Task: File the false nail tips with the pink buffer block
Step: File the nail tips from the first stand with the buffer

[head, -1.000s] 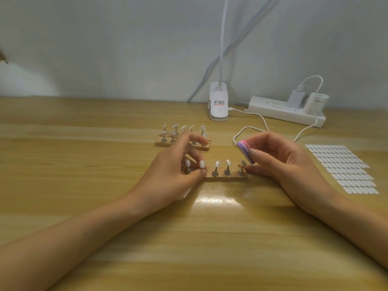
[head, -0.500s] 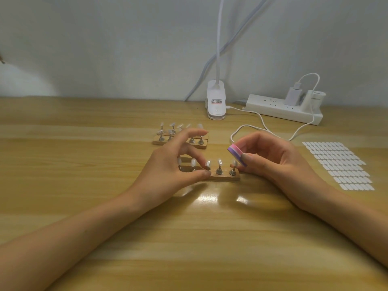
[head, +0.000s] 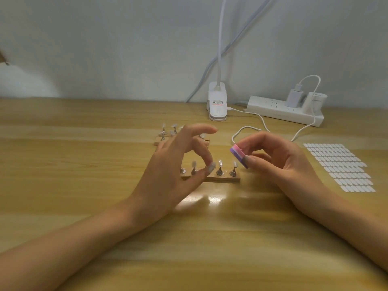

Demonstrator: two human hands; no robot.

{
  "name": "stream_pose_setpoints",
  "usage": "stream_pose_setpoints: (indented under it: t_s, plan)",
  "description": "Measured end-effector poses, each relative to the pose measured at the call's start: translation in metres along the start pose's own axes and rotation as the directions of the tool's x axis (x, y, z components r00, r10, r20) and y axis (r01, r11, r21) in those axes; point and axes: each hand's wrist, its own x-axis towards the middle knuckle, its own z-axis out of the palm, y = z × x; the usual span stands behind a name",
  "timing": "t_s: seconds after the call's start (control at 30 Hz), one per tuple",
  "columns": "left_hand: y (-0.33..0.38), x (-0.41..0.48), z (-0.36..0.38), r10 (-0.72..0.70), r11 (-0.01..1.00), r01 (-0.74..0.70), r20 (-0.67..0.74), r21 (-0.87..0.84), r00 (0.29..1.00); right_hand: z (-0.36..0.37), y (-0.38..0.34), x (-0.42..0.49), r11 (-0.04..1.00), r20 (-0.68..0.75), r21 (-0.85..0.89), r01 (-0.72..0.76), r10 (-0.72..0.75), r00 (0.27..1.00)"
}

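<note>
A glossy light wooden table [head: 84, 164] is backed by a plain pale wall [head: 126, 49], and a bright glare is reflected between the wrists. At the back a white clip lamp base [head: 217, 110] is stood, its red-printed label [head: 218, 102] too small to be read. Beside it lies a white power strip [head: 273, 111]. Faint grey lettering on the right adaptor [head: 316, 101] cannot be made out. A sheet of white oval stickers [head: 340, 166] is laid at the right. The pink buffer block [head: 239, 155] is pinched by the right hand [head: 281, 162], just above the right end of the near wooden holder [head: 222, 179]. One of the false nail tips [head: 220, 164] seems, through blur, to be pinched by the left hand [head: 174, 171], with the index finger raised.
</note>
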Motion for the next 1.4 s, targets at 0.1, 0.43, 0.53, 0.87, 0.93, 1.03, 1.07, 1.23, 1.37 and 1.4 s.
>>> stream_pose_setpoints:
  t_s: [0.1, 0.43, 0.53, 0.87, 0.93, 1.03, 1.07, 1.23, 1.37, 1.4]
  plan:
    - [0.003, -0.006, 0.000, 0.088, 0.983, -0.089, -0.016, -0.159, 0.996, 0.001, 0.000, -0.004, 0.989, -0.021, -0.119, 0.082, -0.086, 0.996]
    - [0.000, -0.005, -0.004, -0.101, 0.884, 0.092, 0.004, -0.458, 0.995, 0.005, 0.000, -0.007, 0.864, 0.083, -0.387, 0.322, -0.316, 0.945]
    - [-0.001, -0.006, -0.004, -0.121, 0.849, 0.122, 0.036, -0.514, 0.992, 0.005, -0.001, -0.008, 0.845, 0.100, -0.405, 0.350, -0.339, 0.935]
    - [-0.001, -0.006, -0.003, -0.061, 0.877, 0.099, 0.096, -0.470, 0.994, 0.005, -0.002, -0.009, 0.853, 0.112, -0.342, 0.393, -0.379, 0.919]
    - [-0.002, -0.005, -0.003, -0.060, 0.883, 0.106, 0.112, -0.458, 0.992, 0.005, -0.003, -0.010, 0.836, 0.140, -0.359, 0.414, -0.390, 0.910]
    - [-0.002, -0.006, -0.004, -0.089, 0.853, 0.141, 0.127, -0.502, 0.988, 0.006, -0.004, -0.012, 0.834, 0.162, -0.347, 0.430, -0.398, 0.903]
    - [-0.002, -0.006, -0.004, -0.103, 0.840, 0.156, 0.130, -0.520, 0.986, 0.006, -0.004, -0.012, 0.834, 0.163, -0.347, 0.429, -0.397, 0.903]
    - [-0.003, -0.006, -0.006, -0.179, 0.843, 0.218, 0.125, -0.492, 0.976, 0.007, -0.007, -0.012, 0.828, 0.151, -0.374, 0.418, -0.390, 0.908]
    - [-0.004, -0.006, -0.006, -0.183, 0.830, 0.216, 0.113, -0.515, 0.976, 0.009, -0.009, -0.012, 0.819, 0.144, -0.391, 0.419, -0.396, 0.907]
    - [-0.004, -0.006, -0.006, -0.178, 0.824, 0.211, 0.113, -0.526, 0.977, 0.009, -0.009, -0.013, 0.820, 0.142, -0.390, 0.419, -0.396, 0.907]
